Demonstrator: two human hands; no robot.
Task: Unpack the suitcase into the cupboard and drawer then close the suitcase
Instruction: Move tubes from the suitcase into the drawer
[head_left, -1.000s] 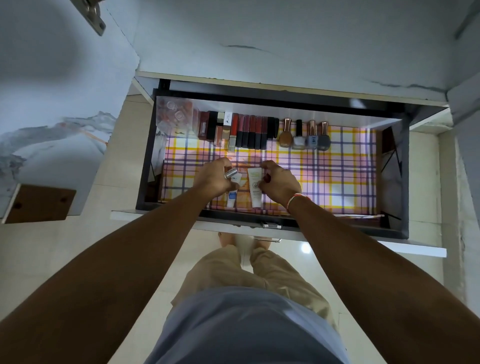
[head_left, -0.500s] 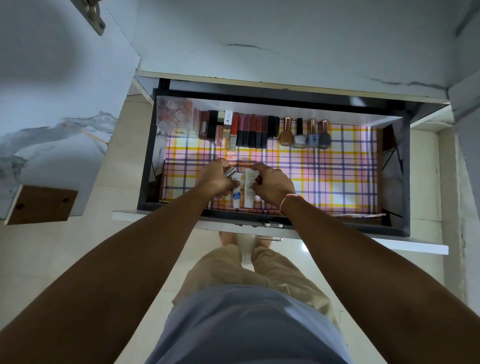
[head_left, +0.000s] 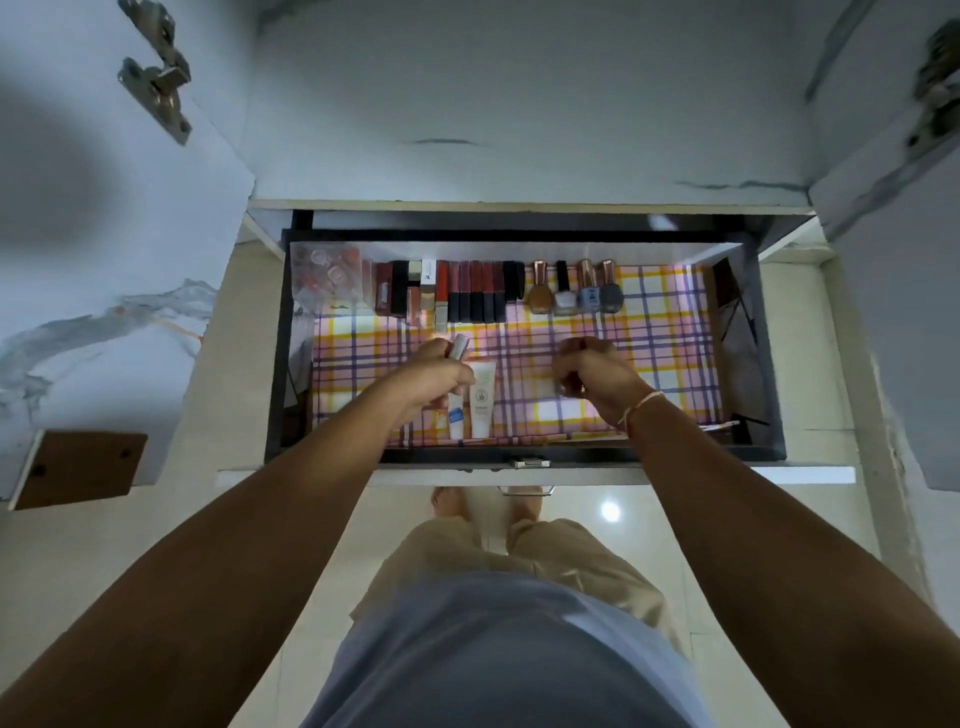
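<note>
1. Below, the head view looked down into an open drawer (head_left: 275, 364) at the middle of the frame, lined with checked paper (head_left: 649, 364).
2. The left hand (head_left: 431, 376), just left of centre, was curled around a small silver tube (head_left: 459, 347) whose end poked out above the fingers.
3. Two white tubes (head_left: 480, 397) lay side by side on the paper, just right of that hand and near the drawer's front edge.
4. The right hand (head_left: 592, 376), right of centre, was blurred; its fingers were curled, and whether they held anything could not be told.
5. Along the drawer's back edge stood a row of lipsticks (head_left: 475, 291), with four nail polish bottles (head_left: 576, 293) to their right and a clear pouch (head_left: 324, 273) in the upper left corner.
6. An open cupboard door (head_left: 104, 260) filled the left of the frame.
</note>
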